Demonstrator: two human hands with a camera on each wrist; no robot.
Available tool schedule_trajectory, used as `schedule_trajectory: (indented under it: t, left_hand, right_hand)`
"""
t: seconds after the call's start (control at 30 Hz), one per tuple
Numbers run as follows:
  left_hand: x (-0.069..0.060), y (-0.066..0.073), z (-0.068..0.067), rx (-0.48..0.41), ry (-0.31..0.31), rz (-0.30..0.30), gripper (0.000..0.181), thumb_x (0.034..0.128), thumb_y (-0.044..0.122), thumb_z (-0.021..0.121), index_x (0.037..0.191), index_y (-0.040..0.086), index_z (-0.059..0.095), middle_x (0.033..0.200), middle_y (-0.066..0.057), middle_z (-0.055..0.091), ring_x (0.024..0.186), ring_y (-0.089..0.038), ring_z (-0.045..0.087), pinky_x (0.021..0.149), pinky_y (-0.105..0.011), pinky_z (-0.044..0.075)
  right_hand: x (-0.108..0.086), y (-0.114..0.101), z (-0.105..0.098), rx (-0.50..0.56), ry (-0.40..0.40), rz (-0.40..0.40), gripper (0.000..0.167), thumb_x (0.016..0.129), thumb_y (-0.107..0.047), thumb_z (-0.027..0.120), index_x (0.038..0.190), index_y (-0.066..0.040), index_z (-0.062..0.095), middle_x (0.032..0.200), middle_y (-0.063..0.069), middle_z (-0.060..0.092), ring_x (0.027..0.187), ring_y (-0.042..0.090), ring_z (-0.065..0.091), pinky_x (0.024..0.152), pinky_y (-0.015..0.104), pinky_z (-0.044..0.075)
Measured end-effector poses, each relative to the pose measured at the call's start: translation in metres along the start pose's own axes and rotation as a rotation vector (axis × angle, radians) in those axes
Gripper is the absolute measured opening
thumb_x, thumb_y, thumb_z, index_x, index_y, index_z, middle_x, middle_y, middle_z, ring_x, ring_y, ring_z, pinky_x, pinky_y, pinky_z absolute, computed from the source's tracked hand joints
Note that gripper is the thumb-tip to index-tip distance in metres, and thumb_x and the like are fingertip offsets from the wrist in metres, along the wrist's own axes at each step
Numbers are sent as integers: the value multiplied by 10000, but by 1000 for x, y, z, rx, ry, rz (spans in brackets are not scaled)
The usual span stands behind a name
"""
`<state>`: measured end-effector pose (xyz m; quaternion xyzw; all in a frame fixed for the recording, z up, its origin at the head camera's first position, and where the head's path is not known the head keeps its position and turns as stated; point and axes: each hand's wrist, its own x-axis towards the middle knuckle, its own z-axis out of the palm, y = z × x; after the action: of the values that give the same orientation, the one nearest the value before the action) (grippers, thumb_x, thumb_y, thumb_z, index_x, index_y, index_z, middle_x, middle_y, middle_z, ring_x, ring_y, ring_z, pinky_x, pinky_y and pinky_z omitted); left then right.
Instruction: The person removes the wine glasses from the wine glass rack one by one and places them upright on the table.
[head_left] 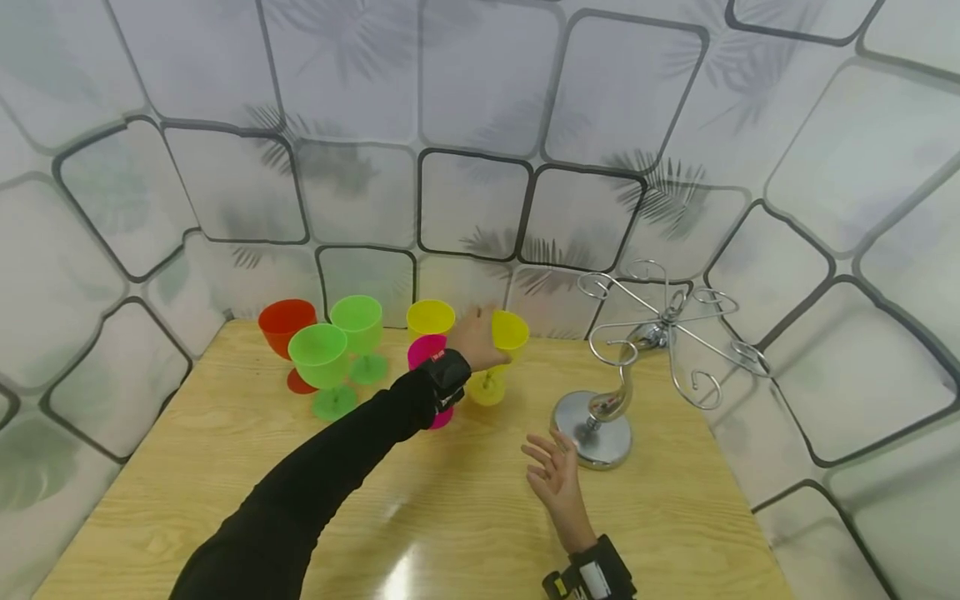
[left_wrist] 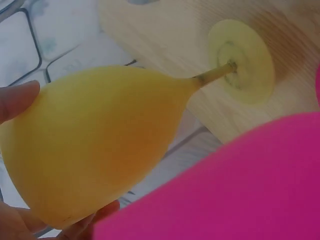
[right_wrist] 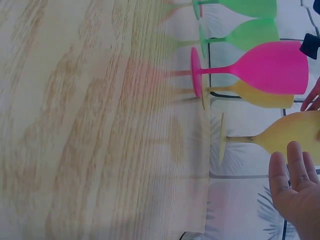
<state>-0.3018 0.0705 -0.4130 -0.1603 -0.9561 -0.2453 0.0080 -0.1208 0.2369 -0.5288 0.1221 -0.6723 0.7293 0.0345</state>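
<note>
My left hand (head_left: 478, 340) grips a yellow goblet (head_left: 512, 330) by its bowl, close to the rim. In the left wrist view the thumb lies on one side of the yellow bowl (left_wrist: 110, 135), with fingers on the other. The right wrist view shows this goblet's foot (right_wrist: 222, 139) raised off the table. A pink goblet (head_left: 424, 348) stands beside the left wrist, partly hidden by it. Behind that is a second yellow goblet (head_left: 431, 316). My right hand (head_left: 557, 482) holds nothing, its fingers spread and loosely bent, near the front of a chrome stand.
Two green goblets (head_left: 320, 357) and a red goblet (head_left: 288, 323) stand at the back left of the wooden table (head_left: 465, 517). The chrome stand (head_left: 592, 429) at the right has a round base and curled wire arms. Patterned walls surround the table's back and sides.
</note>
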Motion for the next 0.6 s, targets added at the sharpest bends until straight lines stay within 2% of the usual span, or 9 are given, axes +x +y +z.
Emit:
schedule_trajectory:
  t: [0.1,0.17,0.33,0.47,0.6]
  left_hand:
    - [1,-2,1,28,7,1,867,709,350,791,1413,70,371,1334,-179,477,1103,-332,560,964,-439,487]
    - [2,-7,4,67,27,6,847,698,360,795,1393,76,403,1321,-160,499,1111,-320,546,968,-434,478]
    - [7,-22,16,172,95,-11,841,682,417,798,1370,84,447,1326,-122,529,1200,-319,443,1048,-461,365]
    - [7,-29,20,204,101,-60,833,697,446,781,1367,84,445,1326,-128,529,1259,-342,380,1089,-542,255]
    - [4,-28,16,218,65,-104,839,716,461,762,1375,67,424,1341,-139,512,1322,-356,325,1116,-588,179]
  right_hand:
    - [0,0,1,-1,-16,-4,680,903,69,471,1427,19,40,1383,252,305,1211,53,481,951,162,430]
    - [0,0,2,-4,-18,-5,671,900,68,471,1430,-22,69,1382,233,315,1210,56,480,952,173,428]
    - [0,1,3,-4,-11,-15,667,886,80,470,1425,-96,119,1372,180,351,1204,73,490,947,198,433]
    - [0,2,2,5,-34,-41,653,901,76,460,1426,-44,91,1375,199,344,1216,80,481,953,194,433]
    - [0,3,2,10,-47,-49,648,908,85,446,1420,13,55,1372,211,340,1218,80,479,952,184,435]
